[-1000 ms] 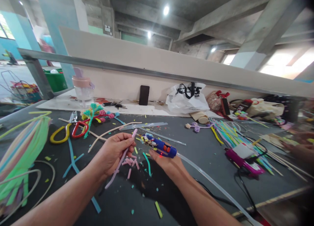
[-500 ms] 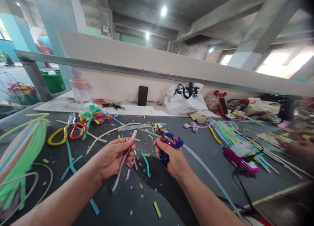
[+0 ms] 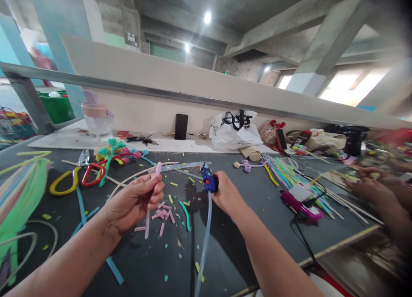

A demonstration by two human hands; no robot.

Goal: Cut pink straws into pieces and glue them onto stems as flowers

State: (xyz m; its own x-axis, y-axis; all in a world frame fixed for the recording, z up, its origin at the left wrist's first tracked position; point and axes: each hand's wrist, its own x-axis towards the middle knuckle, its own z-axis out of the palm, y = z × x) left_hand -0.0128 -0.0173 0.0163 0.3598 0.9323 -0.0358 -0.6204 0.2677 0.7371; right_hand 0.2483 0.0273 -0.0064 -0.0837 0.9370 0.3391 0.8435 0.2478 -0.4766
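Note:
My left hand (image 3: 138, 198) pinches a pale pink fuzzy stem (image 3: 148, 222), whose upper tip stands above the fingers and whose lower end hangs over the table. In my right hand (image 3: 227, 192) is a blue hot glue gun (image 3: 208, 180), its nozzle pointing away from me. A long clear glue stick (image 3: 205, 241) trails from its rear toward me. Short cut pink pieces (image 3: 165, 212) lie in a heap below and right of my left hand. A curved teal piece (image 3: 185, 214) rests between the two hands.
Left are scissors (image 3: 66, 181) with yellow and red handles beside fuzzy flowers (image 3: 111, 153). A phone (image 3: 181, 126) leans at the back, near a white bag (image 3: 236, 131). A magenta glue gun (image 3: 302, 206) lies right, and another person's hands (image 3: 370, 183) are beyond it.
My right hand has turned the glue gun from pointing left to pointing away from me, swinging the glue stick toward the middle. The view has shifted slightly to the right.

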